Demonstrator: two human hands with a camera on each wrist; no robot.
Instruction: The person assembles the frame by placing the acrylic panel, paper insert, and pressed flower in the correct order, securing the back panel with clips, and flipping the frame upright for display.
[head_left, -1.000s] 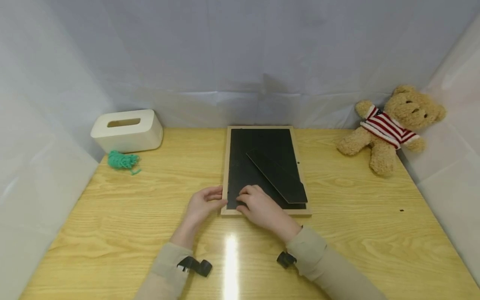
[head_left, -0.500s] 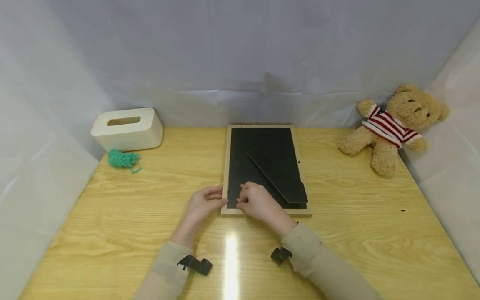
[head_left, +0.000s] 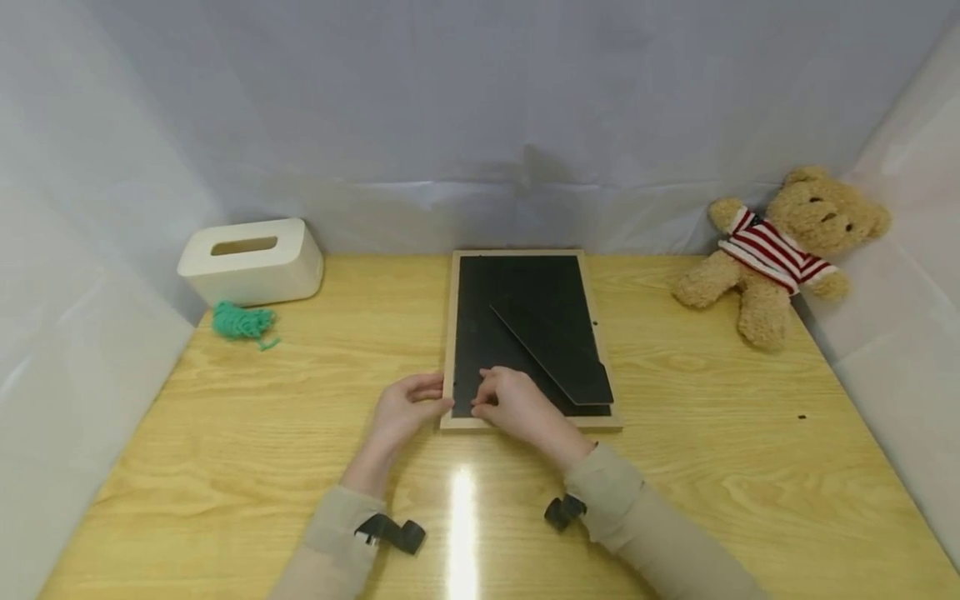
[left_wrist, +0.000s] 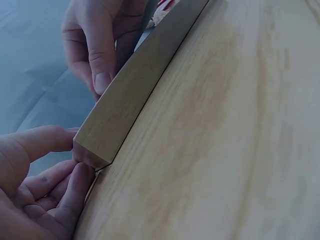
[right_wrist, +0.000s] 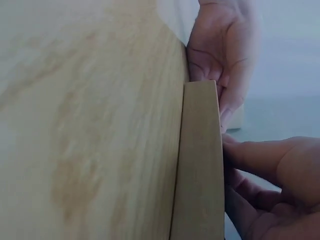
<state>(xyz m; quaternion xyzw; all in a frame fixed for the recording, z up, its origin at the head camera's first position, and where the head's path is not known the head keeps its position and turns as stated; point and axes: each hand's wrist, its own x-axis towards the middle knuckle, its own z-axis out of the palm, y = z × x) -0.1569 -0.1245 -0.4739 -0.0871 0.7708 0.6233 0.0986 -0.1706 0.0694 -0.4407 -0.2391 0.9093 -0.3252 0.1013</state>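
A picture frame (head_left: 531,424) with a pale wooden border lies face down on the table, its black backing board (head_left: 480,317) uppermost. Slanting across the board is a black stand flap (head_left: 562,358), its lower end sticking out over the right border. My left hand (head_left: 405,408) grips the frame's near left corner, thumb on top and fingers along the side. Just inside that corner, my right hand (head_left: 517,408) has its fingers curled down at the board. What its fingertips touch is hidden in the right wrist view behind the wooden edge (right_wrist: 200,165).
A white tissue box (head_left: 255,262) stands at the back left, with a bundle of green yarn (head_left: 242,322) before it. At the back right a teddy bear (head_left: 772,254) in a striped shirt leans by the curtain. A small dark piece (head_left: 802,417) lies at the right.
My right hand has drawn its fingers closer together and its wrist has shifted slightly left. The left hand and the picture frame stay in place.
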